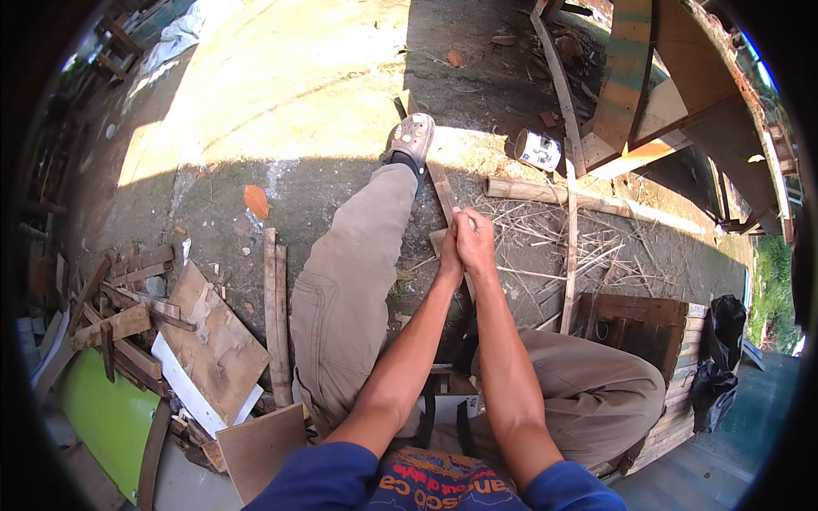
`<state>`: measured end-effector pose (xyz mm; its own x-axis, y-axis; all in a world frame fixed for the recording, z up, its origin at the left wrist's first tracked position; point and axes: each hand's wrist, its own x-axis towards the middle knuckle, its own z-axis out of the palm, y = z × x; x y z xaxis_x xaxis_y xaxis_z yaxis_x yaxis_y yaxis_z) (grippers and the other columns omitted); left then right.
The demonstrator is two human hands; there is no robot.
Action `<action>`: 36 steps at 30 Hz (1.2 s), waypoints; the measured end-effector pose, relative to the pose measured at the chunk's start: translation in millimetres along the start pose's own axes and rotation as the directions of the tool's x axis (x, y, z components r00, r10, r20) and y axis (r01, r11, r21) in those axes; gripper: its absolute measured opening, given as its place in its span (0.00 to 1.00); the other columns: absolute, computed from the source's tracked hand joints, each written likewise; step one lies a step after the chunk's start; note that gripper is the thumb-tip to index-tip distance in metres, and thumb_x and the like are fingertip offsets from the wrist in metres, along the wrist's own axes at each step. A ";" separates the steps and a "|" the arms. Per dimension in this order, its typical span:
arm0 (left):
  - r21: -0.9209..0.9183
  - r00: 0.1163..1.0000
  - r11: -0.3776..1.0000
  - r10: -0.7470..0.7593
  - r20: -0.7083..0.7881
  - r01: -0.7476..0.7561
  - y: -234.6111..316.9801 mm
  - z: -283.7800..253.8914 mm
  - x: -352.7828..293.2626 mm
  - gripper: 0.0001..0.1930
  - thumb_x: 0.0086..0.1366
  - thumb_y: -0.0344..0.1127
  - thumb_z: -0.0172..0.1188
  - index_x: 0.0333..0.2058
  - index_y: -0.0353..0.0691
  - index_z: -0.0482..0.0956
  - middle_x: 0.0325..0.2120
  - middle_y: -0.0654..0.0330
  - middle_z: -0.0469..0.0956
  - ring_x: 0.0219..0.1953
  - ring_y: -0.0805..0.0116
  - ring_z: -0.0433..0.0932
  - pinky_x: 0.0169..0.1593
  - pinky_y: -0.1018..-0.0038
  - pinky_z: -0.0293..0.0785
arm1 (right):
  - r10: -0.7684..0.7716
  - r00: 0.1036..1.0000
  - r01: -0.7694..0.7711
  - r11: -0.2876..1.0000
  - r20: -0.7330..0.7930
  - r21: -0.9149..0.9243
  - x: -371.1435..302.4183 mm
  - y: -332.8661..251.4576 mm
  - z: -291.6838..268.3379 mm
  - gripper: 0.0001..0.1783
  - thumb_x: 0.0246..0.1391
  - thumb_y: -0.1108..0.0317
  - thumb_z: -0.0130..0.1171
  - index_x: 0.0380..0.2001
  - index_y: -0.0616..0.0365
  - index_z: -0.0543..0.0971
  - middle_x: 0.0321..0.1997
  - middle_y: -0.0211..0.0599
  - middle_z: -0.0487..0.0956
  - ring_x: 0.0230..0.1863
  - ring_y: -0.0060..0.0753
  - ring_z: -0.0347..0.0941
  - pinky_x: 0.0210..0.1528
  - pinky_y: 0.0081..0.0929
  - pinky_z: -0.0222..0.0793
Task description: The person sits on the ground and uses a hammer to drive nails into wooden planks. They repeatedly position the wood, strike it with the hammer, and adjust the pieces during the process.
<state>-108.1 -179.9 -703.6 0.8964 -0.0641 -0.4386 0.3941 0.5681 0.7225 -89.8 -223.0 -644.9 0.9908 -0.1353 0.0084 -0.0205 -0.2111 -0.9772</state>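
My two hands are close together in front of me, between my knees. Both my left hand (451, 255) and my right hand (475, 242) are closed, their fingers wrapped round a narrow wooden strip (441, 189). The strip runs away from me toward my outstretched left foot, whose grey clog (412, 136) rests on or against its far part. A short pale wooden piece (436, 241) pokes out just left of my left hand. My fingers hide where the strip passes through them, and I cannot tell whether a small tool is in there too.
A bamboo pole (588, 198) and a paint can (538, 150) lie to the right, near scattered dry sticks (545, 247). A wooden crate (635, 328) stands by my right knee. Scrap boards (217, 341) and a green panel (106, 417) pile up left. Leaning plywood (626, 81) rises far right.
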 end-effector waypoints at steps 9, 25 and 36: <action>0.783 0.880 0.540 0.474 0.022 -0.310 -31.2 -68.9 5.1 0.30 0.57 0.32 0.68 0.57 0.34 0.68 0.54 0.46 0.73 0.59 0.50 0.72 0.62 0.60 0.67 | 0.207 0.978 -0.198 0.954 -0.020 0.224 46.6 -5.6 -35.3 0.22 0.65 0.64 0.54 0.15 0.55 0.70 0.15 0.24 0.65 0.19 0.19 0.59 0.25 0.23 0.55; 0.327 0.999 0.945 -0.018 0.033 0.006 -41.5 -103.5 39.4 0.27 0.52 0.24 0.75 0.50 0.32 0.72 0.45 0.55 0.81 0.47 0.67 0.80 0.52 0.67 0.76 | 0.585 0.800 -0.595 0.802 0.135 0.050 181.8 -9.4 12.4 0.11 0.68 0.62 0.50 0.38 0.59 0.74 0.19 0.25 0.63 0.17 0.21 0.58 0.20 0.26 0.59; 0.622 0.996 0.780 0.090 -0.001 -0.070 -51.6 -103.1 37.9 0.30 0.49 0.30 0.78 0.47 0.37 0.69 0.43 0.54 0.80 0.47 0.62 0.80 0.50 0.65 0.77 | 0.629 0.756 -0.646 0.762 0.178 0.051 225.6 13.4 26.0 0.11 0.68 0.62 0.50 0.33 0.58 0.70 0.22 0.27 0.63 0.19 0.22 0.58 0.19 0.24 0.59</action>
<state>-115.4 -127.1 -812.7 0.9280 -0.0124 -0.3723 0.3708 -0.0631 0.9266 136.9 -231.2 -661.6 0.7604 -0.0624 -0.6465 -0.6487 -0.0245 -0.7607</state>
